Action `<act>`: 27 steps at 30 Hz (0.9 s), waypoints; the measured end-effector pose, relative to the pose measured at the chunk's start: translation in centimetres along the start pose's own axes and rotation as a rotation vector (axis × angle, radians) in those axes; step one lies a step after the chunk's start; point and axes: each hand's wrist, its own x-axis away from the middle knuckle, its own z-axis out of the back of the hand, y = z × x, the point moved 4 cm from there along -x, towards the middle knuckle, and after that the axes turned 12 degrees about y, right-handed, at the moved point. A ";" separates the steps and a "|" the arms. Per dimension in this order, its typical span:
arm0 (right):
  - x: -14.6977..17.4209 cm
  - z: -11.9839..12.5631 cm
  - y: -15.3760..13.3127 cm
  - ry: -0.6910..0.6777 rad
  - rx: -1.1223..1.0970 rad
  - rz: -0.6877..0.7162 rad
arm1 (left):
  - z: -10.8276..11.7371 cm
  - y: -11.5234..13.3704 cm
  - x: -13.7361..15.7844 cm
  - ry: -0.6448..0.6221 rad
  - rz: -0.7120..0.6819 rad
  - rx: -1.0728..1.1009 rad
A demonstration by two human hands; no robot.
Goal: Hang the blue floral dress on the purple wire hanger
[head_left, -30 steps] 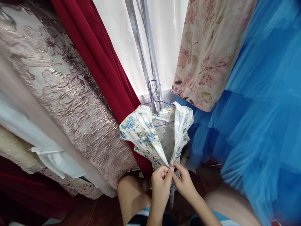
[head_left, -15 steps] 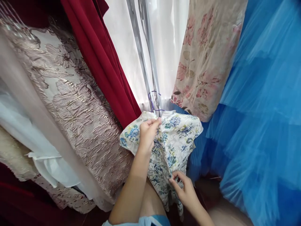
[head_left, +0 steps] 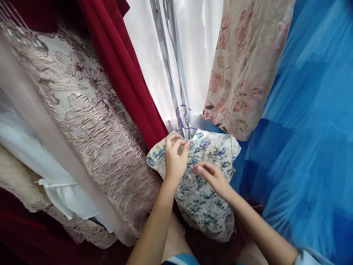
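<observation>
Hanger (head_left: 181,125) pt. hidden, L hand (head_left: 175,158) pinching garment (head_left: 204,206), R hand (head_left: 215,178) blurry

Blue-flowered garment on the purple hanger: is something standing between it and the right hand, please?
Nothing visible stands between the right hand and the blue-flowered garment. The left hand is higher, at the neckline, not between them. Whether the right fingertips touch the cloth, I cannot tell.

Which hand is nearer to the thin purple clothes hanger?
Left. The left hand is just below the purple hanger, at the neckline of the white, blue-flowered fabric garment; the right hand is lower, in front of the garment's chest.
</observation>
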 end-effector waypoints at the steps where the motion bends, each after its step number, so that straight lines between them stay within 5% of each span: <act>1: -1.7 -0.4 -1.3 -0.007 -0.060 0.008 | 0.0 0.1 0.0 -0.026 -0.049 -0.027; 6: -7.0 -2.7 -3.8 -0.033 -0.247 -0.059 | 0.0 0.1 -0.4 -0.233 -0.184 -0.040; 11: -7.7 -2.9 -3.6 0.035 -0.234 -0.084 | 0.7 -0.6 -1.0 -0.328 -0.192 -0.062; 22: -8.4 -2.3 -1.9 0.212 0.061 0.104 | 0.2 -0.2 -3.9 0.115 -0.083 0.185; 27: -6.0 -0.5 0.9 0.155 0.202 0.055 | 4.1 -6.5 -7.9 0.292 0.071 0.261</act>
